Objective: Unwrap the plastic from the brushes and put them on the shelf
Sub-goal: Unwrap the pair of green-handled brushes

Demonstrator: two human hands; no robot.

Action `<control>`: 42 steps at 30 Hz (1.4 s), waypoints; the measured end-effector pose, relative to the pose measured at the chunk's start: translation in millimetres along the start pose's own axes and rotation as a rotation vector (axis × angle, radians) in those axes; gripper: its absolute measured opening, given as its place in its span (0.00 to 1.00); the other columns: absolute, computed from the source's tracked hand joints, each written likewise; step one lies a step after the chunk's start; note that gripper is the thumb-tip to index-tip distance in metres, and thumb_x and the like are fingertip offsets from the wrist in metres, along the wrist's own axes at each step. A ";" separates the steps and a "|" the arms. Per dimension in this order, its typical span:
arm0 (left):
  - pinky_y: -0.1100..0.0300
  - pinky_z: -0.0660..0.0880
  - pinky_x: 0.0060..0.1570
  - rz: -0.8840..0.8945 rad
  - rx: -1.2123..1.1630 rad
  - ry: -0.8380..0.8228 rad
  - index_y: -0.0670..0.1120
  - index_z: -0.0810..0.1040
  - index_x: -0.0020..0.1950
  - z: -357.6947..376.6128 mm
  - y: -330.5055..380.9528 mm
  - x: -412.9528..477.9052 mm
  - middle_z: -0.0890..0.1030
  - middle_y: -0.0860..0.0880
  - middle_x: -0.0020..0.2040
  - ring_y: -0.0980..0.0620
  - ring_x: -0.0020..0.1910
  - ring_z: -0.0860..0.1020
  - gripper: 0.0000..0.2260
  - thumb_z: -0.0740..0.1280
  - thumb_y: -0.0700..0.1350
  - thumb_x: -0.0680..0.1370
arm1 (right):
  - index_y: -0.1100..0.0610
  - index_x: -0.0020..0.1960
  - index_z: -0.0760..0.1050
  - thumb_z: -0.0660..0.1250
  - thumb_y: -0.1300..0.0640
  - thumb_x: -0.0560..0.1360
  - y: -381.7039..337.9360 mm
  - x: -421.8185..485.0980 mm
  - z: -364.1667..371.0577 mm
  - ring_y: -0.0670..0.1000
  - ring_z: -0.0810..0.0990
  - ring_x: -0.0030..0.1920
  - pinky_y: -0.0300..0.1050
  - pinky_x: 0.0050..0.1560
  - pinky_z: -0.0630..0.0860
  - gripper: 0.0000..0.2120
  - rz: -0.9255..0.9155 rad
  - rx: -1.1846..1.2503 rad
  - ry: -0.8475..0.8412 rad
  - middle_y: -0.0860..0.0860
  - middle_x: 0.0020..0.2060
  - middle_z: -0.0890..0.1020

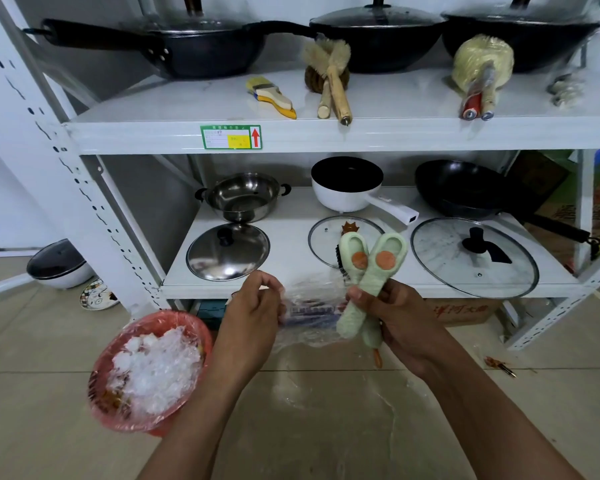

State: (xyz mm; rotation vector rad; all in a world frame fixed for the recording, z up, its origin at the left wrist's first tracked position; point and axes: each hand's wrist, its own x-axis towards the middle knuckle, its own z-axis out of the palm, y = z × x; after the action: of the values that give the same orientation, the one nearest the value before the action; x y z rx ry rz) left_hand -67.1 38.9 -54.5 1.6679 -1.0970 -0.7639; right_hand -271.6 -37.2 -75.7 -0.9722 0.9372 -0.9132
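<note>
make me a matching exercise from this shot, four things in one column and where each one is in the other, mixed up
Things
1. green brushes
2. clear plastic wrap
3. pink basin
4. wooden-handled brushes

Places
A. lying unwrapped on the upper shelf
B. on the floor, holding crumpled plastic
C. gripped in the right hand
D. pinched by the left hand

Pairs: 1-C, 2-D, 3-B, 4-A

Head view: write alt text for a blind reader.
The right hand grips two green brushes; the left hand pinches clear plastic stretched from them. Behind is a white shelf of pans, lids and wooden brushes; a pink bin holds crumpled plastic.
</note>
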 end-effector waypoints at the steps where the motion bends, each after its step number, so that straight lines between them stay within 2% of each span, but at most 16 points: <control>1: 0.67 0.69 0.29 -0.001 0.031 -0.017 0.46 0.76 0.48 -0.7 1.6 -1.2 0.80 0.49 0.32 0.59 0.28 0.73 0.09 0.58 0.41 0.82 | 0.63 0.60 0.81 0.76 0.57 0.67 0.0 0.1 -0.4 0.53 0.86 0.50 0.47 0.50 0.83 0.23 -0.002 -0.001 0.003 0.58 0.52 0.87; 5: 0.56 0.77 0.43 0.009 0.290 -0.137 0.49 0.80 0.46 -2.1 -5.1 -1.3 0.84 0.49 0.34 0.59 0.33 0.80 0.17 0.56 0.54 0.85 | 0.61 0.60 0.81 0.75 0.57 0.67 -2.7 -1.8 0.8 0.52 0.86 0.50 0.49 0.54 0.83 0.22 -0.015 -0.008 -0.007 0.55 0.49 0.88; 7: 0.57 0.74 0.42 -0.051 0.413 -0.206 0.50 0.80 0.47 -2.9 -12.2 -0.3 0.85 0.49 0.31 0.60 0.30 0.80 0.20 0.54 0.59 0.85 | 0.59 0.60 0.82 0.75 0.57 0.68 -5.0 -2.7 1.3 0.52 0.86 0.51 0.50 0.56 0.83 0.21 -0.023 -0.005 -0.020 0.54 0.50 0.88; 10: 0.63 0.72 0.38 -0.070 0.620 -0.312 0.50 0.81 0.49 -3.6 -20.5 -0.4 0.85 0.50 0.32 0.60 0.33 0.82 0.17 0.57 0.56 0.85 | 0.59 0.62 0.81 0.74 0.60 0.71 -9.9 -5.0 1.8 0.51 0.86 0.51 0.48 0.56 0.83 0.19 -0.036 0.003 -0.030 0.55 0.51 0.88; 12: 0.63 0.73 0.38 -0.084 0.658 -0.360 0.50 0.81 0.51 -1.6 -25.1 -0.2 0.86 0.51 0.39 0.58 0.38 0.82 0.13 0.59 0.53 0.85 | 0.59 0.62 0.81 0.73 0.62 0.74 -13.8 -7.6 1.8 0.51 0.86 0.49 0.49 0.54 0.83 0.17 -0.055 -0.023 -0.051 0.56 0.50 0.88; 14: 0.60 0.77 0.47 -0.066 0.561 -0.354 0.52 0.80 0.53 1.6 -24.0 -0.8 0.85 0.52 0.47 0.56 0.46 0.81 0.15 0.56 0.56 0.86 | 0.59 0.63 0.80 0.73 0.62 0.74 -16.6 -10.3 1.3 0.52 0.87 0.48 0.50 0.54 0.83 0.17 -0.072 -0.071 -0.082 0.57 0.49 0.88; 17: 0.57 0.75 0.59 -0.001 0.200 -0.273 0.56 0.79 0.58 6.1 -9.0 -3.0 0.84 0.57 0.53 0.60 0.55 0.80 0.24 0.51 0.68 0.79 | 0.56 0.63 0.80 0.75 0.59 0.71 -18.0 -14.9 1.8 0.55 0.87 0.53 0.52 0.56 0.83 0.21 -0.073 -0.162 -0.143 0.55 0.53 0.88; 20: 0.61 0.72 0.62 0.021 -0.072 -0.343 0.61 0.80 0.60 9.8 7.1 -9.8 0.84 0.63 0.56 0.69 0.58 0.78 0.19 0.55 0.66 0.79 | 0.55 0.64 0.79 0.75 0.60 0.73 -18.6 -18.6 3.1 0.54 0.87 0.55 0.49 0.56 0.83 0.20 -0.099 -0.250 -0.205 0.53 0.54 0.88; 24: 0.53 0.72 0.69 0.027 -0.152 -0.420 0.54 0.83 0.58 12.0 9.2 -12.4 0.86 0.55 0.56 0.59 0.61 0.81 0.22 0.58 0.66 0.80 | 0.58 0.65 0.78 0.73 0.64 0.74 -20.8 -20.2 3.9 0.54 0.87 0.54 0.44 0.51 0.83 0.19 -0.127 -0.257 -0.234 0.54 0.54 0.88; 27: 0.48 0.73 0.68 0.041 -0.092 -0.399 0.57 0.85 0.50 13.5 5.7 -9.9 0.84 0.54 0.55 0.57 0.60 0.81 0.24 0.57 0.72 0.78 | 0.58 0.66 0.78 0.73 0.65 0.75 -20.5 -19.6 2.6 0.54 0.87 0.55 0.44 0.51 0.83 0.20 -0.128 -0.258 -0.242 0.55 0.55 0.88; 30: 0.44 0.73 0.67 0.069 -0.093 -0.371 0.54 0.81 0.45 12.9 3.2 -9.1 0.81 0.51 0.51 0.54 0.56 0.80 0.24 0.56 0.70 0.78 | 0.58 0.65 0.78 0.73 0.64 0.75 -21.0 -19.7 2.1 0.53 0.87 0.56 0.42 0.51 0.82 0.20 -0.127 -0.264 -0.241 0.54 0.55 0.87; 33: 0.49 0.73 0.68 -0.002 -0.158 -0.406 0.45 0.80 0.57 11.0 2.7 -11.0 0.84 0.45 0.57 0.48 0.60 0.81 0.26 0.57 0.66 0.81 | 0.57 0.65 0.78 0.74 0.63 0.74 -21.1 -19.8 2.2 0.53 0.86 0.56 0.42 0.52 0.82 0.20 -0.126 -0.275 -0.244 0.53 0.55 0.87; 34: 0.50 0.75 0.67 -0.021 -0.185 -0.406 0.44 0.79 0.58 11.1 2.5 -11.3 0.84 0.46 0.57 0.48 0.60 0.82 0.25 0.57 0.64 0.82 | 0.57 0.65 0.78 0.74 0.63 0.75 -20.9 -19.7 1.9 0.53 0.87 0.55 0.43 0.52 0.82 0.20 -0.128 -0.282 -0.244 0.54 0.55 0.88; 37: 0.48 0.79 0.61 -0.052 -0.256 -0.364 0.44 0.79 0.54 12.4 2.9 -10.3 0.85 0.48 0.47 0.49 0.49 0.84 0.21 0.58 0.60 0.83 | 0.57 0.65 0.78 0.74 0.64 0.75 -20.6 -19.2 0.8 0.54 0.87 0.55 0.43 0.51 0.82 0.20 -0.126 -0.284 -0.243 0.54 0.55 0.88; 40: 0.54 0.80 0.51 -0.076 -0.267 -0.352 0.48 0.85 0.51 12.1 4.1 -7.1 0.79 0.51 0.38 0.51 0.41 0.78 0.18 0.61 0.58 0.83 | 0.57 0.65 0.78 0.74 0.62 0.74 -21.7 -19.0 0.8 0.53 0.87 0.56 0.42 0.51 0.82 0.20 -0.124 -0.309 -0.239 0.53 0.55 0.88; 42: 0.58 0.76 0.44 -0.094 -0.271 -0.354 0.48 0.87 0.48 10.9 6.4 -5.8 0.74 0.52 0.34 0.53 0.37 0.73 0.18 0.63 0.58 0.81 | 0.56 0.64 0.79 0.75 0.62 0.74 -22.6 -18.9 0.9 0.52 0.87 0.55 0.41 0.50 0.82 0.19 -0.127 -0.327 -0.238 0.52 0.54 0.88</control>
State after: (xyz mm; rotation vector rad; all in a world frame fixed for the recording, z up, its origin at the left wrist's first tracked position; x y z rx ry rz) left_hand -80.8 39.3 -52.3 1.3932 -1.1015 -1.2458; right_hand -281.2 -26.1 -50.1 -1.4004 0.8422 -0.7409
